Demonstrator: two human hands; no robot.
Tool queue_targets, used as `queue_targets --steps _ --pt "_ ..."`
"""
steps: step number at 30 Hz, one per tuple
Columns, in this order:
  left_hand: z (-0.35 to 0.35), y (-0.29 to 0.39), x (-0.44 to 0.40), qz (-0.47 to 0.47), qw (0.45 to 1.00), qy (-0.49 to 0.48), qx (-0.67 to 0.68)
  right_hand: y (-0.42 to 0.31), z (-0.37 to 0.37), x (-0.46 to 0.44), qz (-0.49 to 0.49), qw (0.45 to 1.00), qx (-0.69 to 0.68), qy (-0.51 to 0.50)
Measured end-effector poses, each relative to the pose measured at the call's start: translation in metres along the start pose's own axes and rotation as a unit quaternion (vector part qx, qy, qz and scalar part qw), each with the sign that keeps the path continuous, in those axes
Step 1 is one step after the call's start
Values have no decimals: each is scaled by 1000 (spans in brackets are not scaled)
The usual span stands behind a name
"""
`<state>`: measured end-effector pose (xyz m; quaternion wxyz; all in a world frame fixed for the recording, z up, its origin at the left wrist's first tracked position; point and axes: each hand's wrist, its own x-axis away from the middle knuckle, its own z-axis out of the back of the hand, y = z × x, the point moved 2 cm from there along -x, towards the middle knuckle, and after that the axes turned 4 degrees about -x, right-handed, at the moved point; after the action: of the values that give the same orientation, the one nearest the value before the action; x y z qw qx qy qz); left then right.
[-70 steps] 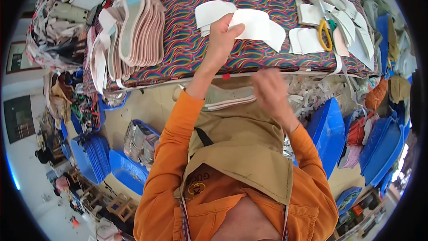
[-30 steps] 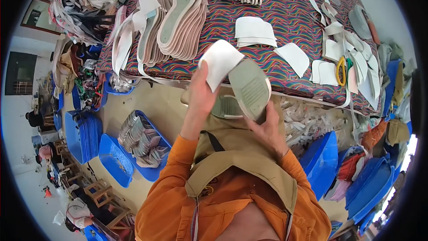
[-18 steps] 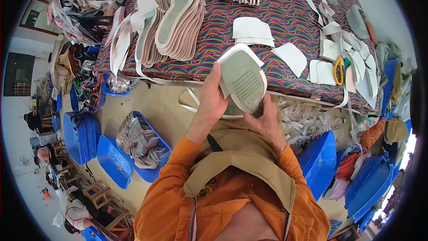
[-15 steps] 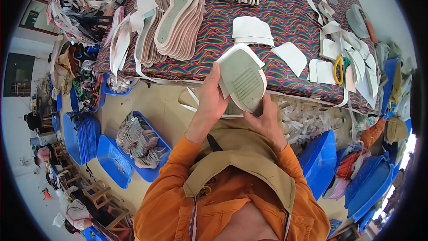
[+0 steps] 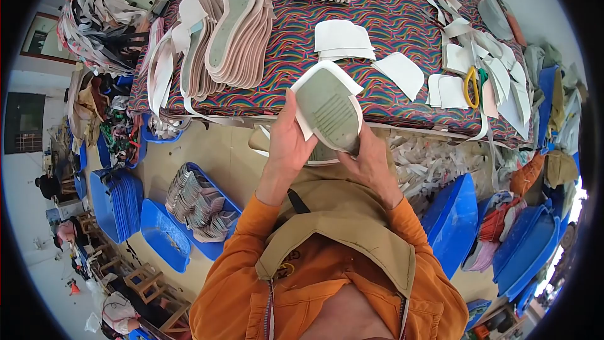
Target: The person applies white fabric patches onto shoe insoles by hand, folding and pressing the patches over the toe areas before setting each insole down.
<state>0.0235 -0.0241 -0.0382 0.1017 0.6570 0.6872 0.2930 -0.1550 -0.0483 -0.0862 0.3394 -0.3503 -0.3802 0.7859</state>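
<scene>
Between my two hands, above the table's front edge, is a grey-green shoe insole [image 5: 328,108] with a pale rim, ribbed lines and a white piece around its far end. My left hand [image 5: 288,148] is closed on its left side, thumb along the edge. My right hand [image 5: 374,162] grips the lower right edge, its fingers partly hidden behind the insole. The insole's lower end is partly hidden. Just beyond it lie a small stack of white curved pieces [image 5: 343,41] and a single white piece [image 5: 399,75].
Stacked insoles [image 5: 239,56] stand on the patterned table [image 5: 296,75] at left. Yellow-handled scissors [image 5: 471,88] lie among white scraps at right. Below are a blue tub of insoles [image 5: 217,198], another blue tub [image 5: 450,220] and a scrap heap [image 5: 428,164].
The view has shifted slightly, so the table items appear a little further left and up. Both hands keep hold of the insole, which sits a little more to the left in view.
</scene>
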Motion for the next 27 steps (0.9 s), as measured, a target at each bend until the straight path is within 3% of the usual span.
queue_targets --steps 7,10,11,13,14,15,17,18,20,22,23,24,25,27 --pt "12 -9 1 -2 997 -62 34 -3 3 -8 47 996 66 25" --pt "15 -15 4 20 991 -133 -6 0 8 -16 -47 993 -81 70" --pt "13 -15 6 -31 976 -149 -154 -6 12 -23 -46 993 -81 71" --pt "10 -15 9 -130 875 -170 -435 -18 18 -42 -158 942 -276 104" --pt "2 -18 10 -132 874 -169 -436 -20 15 -50 -212 897 -369 117" --pt "-12 -22 11 -184 860 -123 -459 -23 8 -57 -211 897 -370 117" --pt "-33 -27 10 -286 820 -30 -496 -28 -8 -74 -152 862 -478 79" --pt "-24 -26 7 -287 819 -34 -496 -23 -9 -81 -150 862 -478 81" --pt "13 -16 -6 -211 864 44 -455 -13 -14 -99 -101 891 -443 23" --pt "20 2 -17 -233 831 63 -501 0 -18 -118 -76 902 -424 -2" --pt "23 11 -22 -255 796 84 -543 5 -15 -130 -5 974 -223 47" --pt "25 16 -28 -255 795 80 -544 10 -13 -141 66 993 -8 94" --pt "26 22 -36 -294 738 98 -600 14 -13 -150 131 960 207 138" --pt "27 30 -48 -363 608 129 -694 31 -19 -159 131 956 234 123"
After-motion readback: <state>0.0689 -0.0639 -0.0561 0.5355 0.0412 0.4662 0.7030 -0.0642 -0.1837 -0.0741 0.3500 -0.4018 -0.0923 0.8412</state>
